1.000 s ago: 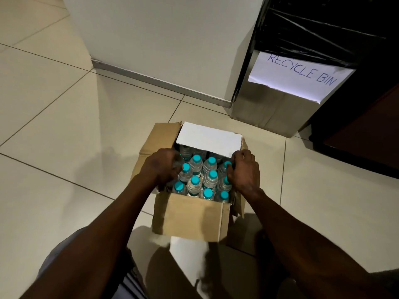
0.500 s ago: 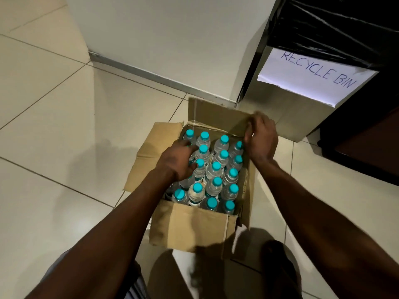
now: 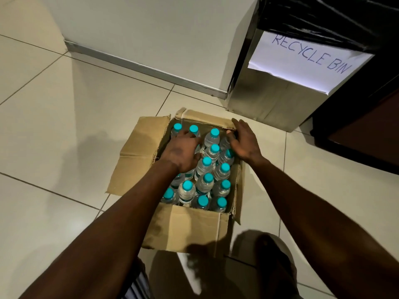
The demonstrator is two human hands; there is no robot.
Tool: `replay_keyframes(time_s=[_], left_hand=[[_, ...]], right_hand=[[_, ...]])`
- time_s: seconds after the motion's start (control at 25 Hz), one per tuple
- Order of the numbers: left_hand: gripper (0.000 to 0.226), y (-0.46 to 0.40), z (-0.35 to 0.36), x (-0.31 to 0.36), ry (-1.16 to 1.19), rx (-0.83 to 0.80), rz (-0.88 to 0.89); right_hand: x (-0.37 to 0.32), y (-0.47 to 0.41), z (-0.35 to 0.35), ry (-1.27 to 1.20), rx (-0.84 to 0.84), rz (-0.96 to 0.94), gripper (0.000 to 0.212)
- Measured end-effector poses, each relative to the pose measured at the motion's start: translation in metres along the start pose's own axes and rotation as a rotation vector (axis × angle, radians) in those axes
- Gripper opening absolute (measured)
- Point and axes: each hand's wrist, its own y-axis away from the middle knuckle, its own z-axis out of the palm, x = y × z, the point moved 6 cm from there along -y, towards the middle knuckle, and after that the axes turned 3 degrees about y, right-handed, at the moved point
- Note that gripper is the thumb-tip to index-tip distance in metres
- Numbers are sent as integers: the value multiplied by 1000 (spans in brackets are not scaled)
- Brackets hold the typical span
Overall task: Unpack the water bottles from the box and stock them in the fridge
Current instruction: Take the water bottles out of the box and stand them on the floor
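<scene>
- Head view, only one I've got: cardboard box [image 3: 185, 229] on the tiled floor [image 3: 54, 130], packed with upright water bottles [image 3: 207, 182], teal caps showing.
- Change vs a second ago: the white-faced far flap that covered the back rows is folded out of the way. All rows now exposed, so the box is fully open for picking.
- Left hand [image 3: 180, 153]: palm down over the left-middle bottles, fingers curled toward the far row. Looks like it's settling on a bottle, but I can't tell if it's actually closed on one; the palm hides the contact.
- Right hand [image 3: 243, 142]: has dropped back from the flap, now at the far right corner, fingers loosely bent, thumb beside a cap. It touches the box rim and a bottle there; no firm hold visible.
- Left flap [image 3: 138, 156] lies splayed out beyond the left hand.
- Bin labelled RECYCLE BIN [image 3: 287, 83] sits past the right hand. White panel [image 3: 151, 35] ahead of both hands; possibly the fridge, can't confirm.
- My read: opening step done, no bottles out yet. Next is first lift.
</scene>
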Motion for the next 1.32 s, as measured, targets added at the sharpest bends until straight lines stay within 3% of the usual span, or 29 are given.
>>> replay_keyframes(time_s=[0.08,0.12,0.28,0.44,0.6,0.8,1.04,1.16,1.32], left_hand=[[51,-4,3,12,5,5,50],[50,-4,5,18,19,7,65],[50,-18,12,35,25,-60,47],[55,-43,20,33,48,-189,-22],[41,-53,25,30,30,-152,-6],[43,-48,7,23,261,-57,47],[28,-57,-58,35,578,118,174],[39,-84,-82,55,569,89,177],[33,-136,-103,91,561,154,158]], right_hand=[[0,25,-20,-38,213,-17,43],[-1,36,-22,-22,213,-33,39],[3,52,3,348,-144,-92,52],[3,42,1,353,-83,-155,43],[7,34,-2,368,-62,-166,34],[-7,22,-31,122,16,-147,39],[-26,8,-97,-225,-10,-177,28],[-13,-9,-126,-286,-67,-197,27],[19,-36,-157,-314,-88,-159,28]])
